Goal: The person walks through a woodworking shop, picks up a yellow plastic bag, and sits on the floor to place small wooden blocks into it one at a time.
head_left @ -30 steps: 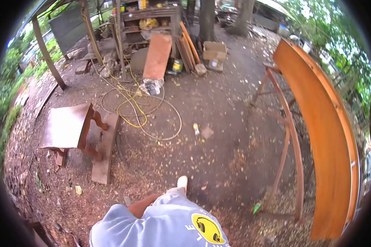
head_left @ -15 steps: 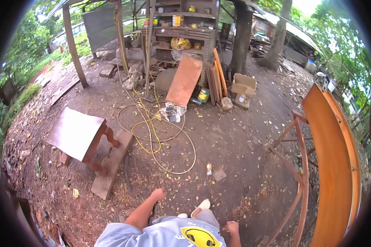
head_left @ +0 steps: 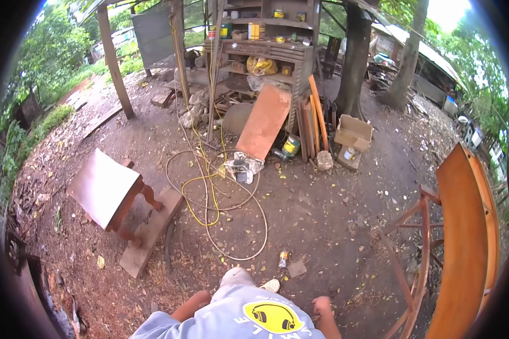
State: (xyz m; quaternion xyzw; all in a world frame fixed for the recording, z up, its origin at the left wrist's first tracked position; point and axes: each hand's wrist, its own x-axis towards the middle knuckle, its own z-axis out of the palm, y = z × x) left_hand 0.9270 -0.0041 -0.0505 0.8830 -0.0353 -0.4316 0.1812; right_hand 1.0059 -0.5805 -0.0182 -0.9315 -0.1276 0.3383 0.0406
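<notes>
My left hand [head_left: 200, 298] hangs beside my grey shirt, its fingers curled and somewhat blurred, with nothing visible in them. On the other side, my right hand [head_left: 322, 306] is loosely closed over the bare ground, also with nothing visible in it. Neither hand touches an object. Nearest ahead of my feet lie a small bottle-like container [head_left: 283, 259] and a flat square piece [head_left: 296, 269]. To the left, a small wooden table [head_left: 108, 186] with carved legs and a shiny top stands partly on a plank [head_left: 137, 255].
A yellow cord [head_left: 200, 223] and a pale hose [head_left: 264, 226] loop across the ground. At right, a varnished wooden panel [head_left: 464, 226] rests by a wooden trestle [head_left: 423, 248]. Shelves [head_left: 268, 51] with cans, a leaning reddish board [head_left: 266, 121] and a cardboard box [head_left: 353, 133] stand ahead.
My left hand has swung back toward my body, and my right hand has moved slightly up and outward. A knee has come forward as the view shifted.
</notes>
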